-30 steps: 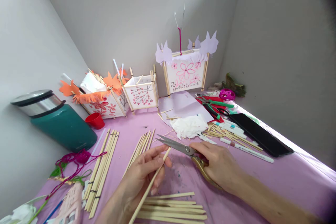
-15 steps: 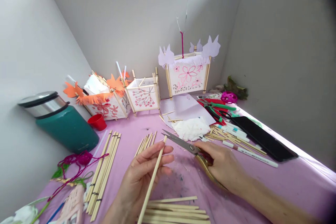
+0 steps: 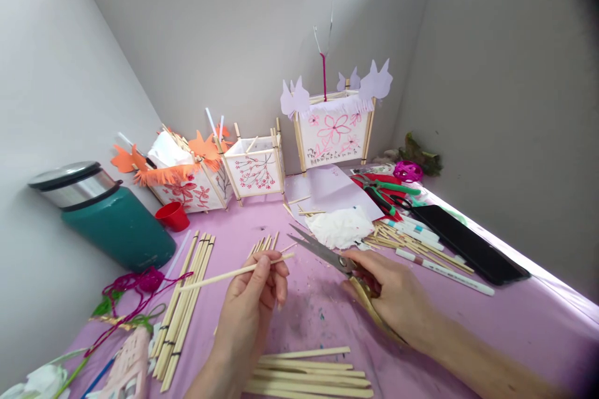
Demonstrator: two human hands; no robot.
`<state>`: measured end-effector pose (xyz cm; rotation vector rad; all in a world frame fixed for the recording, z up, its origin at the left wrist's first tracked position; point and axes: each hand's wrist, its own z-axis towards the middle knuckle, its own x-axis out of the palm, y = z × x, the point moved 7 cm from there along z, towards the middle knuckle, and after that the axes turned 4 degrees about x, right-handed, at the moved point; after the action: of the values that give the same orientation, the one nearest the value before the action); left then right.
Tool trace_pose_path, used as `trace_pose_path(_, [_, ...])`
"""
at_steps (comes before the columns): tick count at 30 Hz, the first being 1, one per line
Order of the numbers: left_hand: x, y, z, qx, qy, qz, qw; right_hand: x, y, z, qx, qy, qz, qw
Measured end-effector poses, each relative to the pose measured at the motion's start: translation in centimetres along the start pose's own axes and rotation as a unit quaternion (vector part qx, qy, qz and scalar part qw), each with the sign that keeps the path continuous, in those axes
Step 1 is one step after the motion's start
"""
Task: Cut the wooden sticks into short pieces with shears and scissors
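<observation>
A thin pale wooden stick [image 3: 215, 277] is pinched in my left hand [image 3: 255, 299], lying nearly level with one end toward the scissors. My right hand [image 3: 390, 296] grips brass-handled scissors [image 3: 322, 250], their blades slightly parted and pointing up-left, not touching the stick. Below my left hand lies a row of loose sticks [image 3: 309, 374] at the front edge of the view. Another bunch of sticks [image 3: 264, 243] lies behind that hand, partly hidden. Sticks tied with dark bands [image 3: 187, 305] rest to its left.
Paper lanterns [image 3: 257, 168] stand along the back, one [image 3: 334, 131] with a wire hook. Left are a teal bottle [image 3: 116, 224], red cup [image 3: 173, 216], magenta yarn [image 3: 150, 280] and glue gun [image 3: 128, 365]. Right are white tissue [image 3: 340, 227], pliers [image 3: 388, 187], markers [image 3: 449, 274] and a black phone [image 3: 468, 243].
The stick in my left hand has turned from steeply slanted to nearly level, its lower end swinging up and left. My left hand has rotated with it; the scissors have barely moved.
</observation>
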<state>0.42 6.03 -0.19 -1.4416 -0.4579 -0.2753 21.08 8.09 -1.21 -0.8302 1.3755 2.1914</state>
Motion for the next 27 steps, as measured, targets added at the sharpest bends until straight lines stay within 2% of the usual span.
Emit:
trace_pose_path(6, [0.1, 0.7, -0.3, -0.019, 0.001, -0.009, 1.0, 0.9, 1.1, -0.7, -0.058, 0.017, -0.073, 0.996])
trace_pose_path(9, [0.1, 1.1, -0.4, -0.03, 0.003, -0.021, 0.999, 0.9, 1.4, -1.0, -0.071, 0.007, -0.094, 0.993])
trace_pose_path(22, [-0.1, 1.5, -0.2, -0.046, -0.028, -0.024, 0.998, 0.6, 1.9, -1.1, -0.089, -0.025, -0.119, 0.988])
trace_pose_path(27, [0.2, 1.3, -0.3, -0.045, -0.021, -0.025, 0.998, 0.5, 1.9, -1.3, -0.096, -0.031, -0.129, 0.987])
